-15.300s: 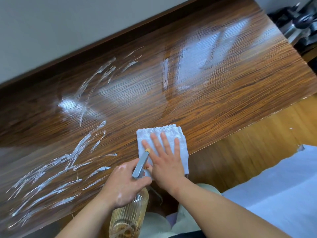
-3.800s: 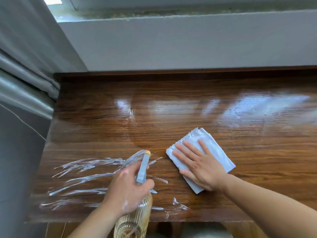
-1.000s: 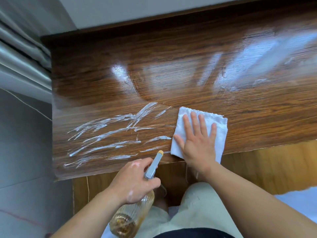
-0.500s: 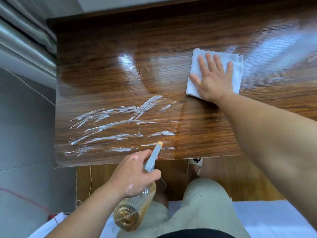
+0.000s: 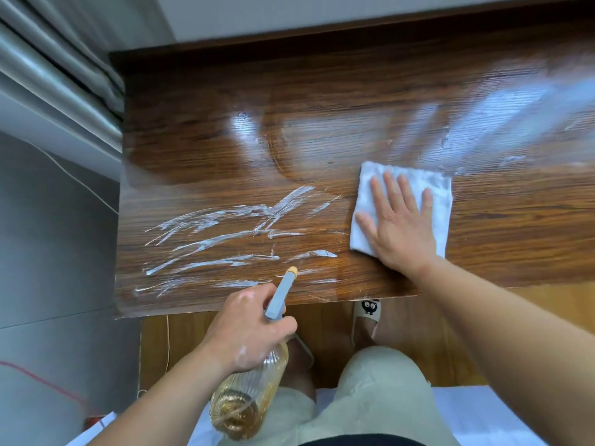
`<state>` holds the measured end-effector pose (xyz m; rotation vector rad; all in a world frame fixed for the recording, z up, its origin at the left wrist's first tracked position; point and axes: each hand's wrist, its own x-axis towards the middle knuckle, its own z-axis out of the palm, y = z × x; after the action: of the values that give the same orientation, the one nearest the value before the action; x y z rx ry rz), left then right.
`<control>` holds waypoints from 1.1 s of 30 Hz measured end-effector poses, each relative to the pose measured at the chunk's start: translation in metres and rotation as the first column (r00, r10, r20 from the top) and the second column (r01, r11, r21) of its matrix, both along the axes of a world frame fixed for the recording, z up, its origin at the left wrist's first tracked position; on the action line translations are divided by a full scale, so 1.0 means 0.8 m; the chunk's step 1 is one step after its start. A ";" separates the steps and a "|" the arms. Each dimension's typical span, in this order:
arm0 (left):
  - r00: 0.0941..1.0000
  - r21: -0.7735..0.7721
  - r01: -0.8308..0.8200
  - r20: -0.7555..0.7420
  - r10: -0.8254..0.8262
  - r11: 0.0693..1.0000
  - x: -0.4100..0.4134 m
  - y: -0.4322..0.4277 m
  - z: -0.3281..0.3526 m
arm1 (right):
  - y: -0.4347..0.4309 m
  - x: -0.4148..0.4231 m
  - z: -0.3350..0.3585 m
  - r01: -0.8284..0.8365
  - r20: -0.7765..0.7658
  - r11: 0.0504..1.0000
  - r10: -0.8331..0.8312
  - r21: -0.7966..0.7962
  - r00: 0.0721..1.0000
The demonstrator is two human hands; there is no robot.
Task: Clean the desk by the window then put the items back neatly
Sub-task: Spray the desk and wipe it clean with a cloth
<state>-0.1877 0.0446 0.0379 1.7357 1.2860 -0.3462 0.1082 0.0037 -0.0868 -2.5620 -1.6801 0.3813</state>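
Currently the right hand (image 5: 399, 226), fingers spread flat, is pressing the cloth (image 5: 435, 194) on the desk (image 5: 322, 91) just right of the foam streaks (image 5: 225, 239), which are probably drying to residue while the left hand (image 5: 248, 329) is gripping the spray bottle (image 5: 254, 387).

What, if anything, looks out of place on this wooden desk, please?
Unwiped white foamy streaks smear the glossy brown wooden desk, front-left, beside the white folded cloth under the right hand.
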 end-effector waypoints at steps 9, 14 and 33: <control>0.994 0.006 -0.098 0.048 0.097 0.995 -0.012 0.028 0.011 | -0.075 -0.076 -0.008 -0.043 0.081 0.998 0.046 -0.034 0.996; 0.985 0.002 -0.156 0.070 0.156 0.988 -0.001 0.043 0.012 | -0.056 -0.066 -0.007 -0.023 0.080 0.999 0.027 -0.045 0.996; 0.979 0.032 -0.201 0.026 0.200 0.979 -0.009 0.038 0.018 | 0.161 0.075 -0.002 -0.041 -0.018 0.995 0.040 -0.087 0.999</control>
<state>-0.1952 0.0753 0.0527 1.6164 1.4439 -0.1873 0.1680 0.1324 -0.0885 -2.5807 -1.7506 0.4875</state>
